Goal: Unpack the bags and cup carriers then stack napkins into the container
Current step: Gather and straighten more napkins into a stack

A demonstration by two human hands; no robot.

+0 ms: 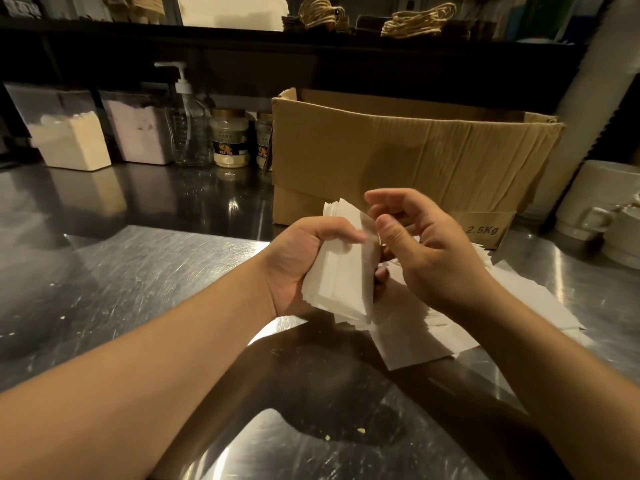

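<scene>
- Stack of white paper napkins (341,271) standing upright in left hand (298,268), fingers curling round it above steel counter (138,271).
- Right hand (422,244) hovering just beside stack's top edge, fingers loosely spread, holding nothing.
- More loose white napkins (485,313) lying underneath, before brown cardboard box (415,157).

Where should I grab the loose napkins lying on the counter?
Probably by the near edge of the loose napkins, coming from the right: they lie flat and fanned on the counter, and the left hand already grips a stack.
</scene>
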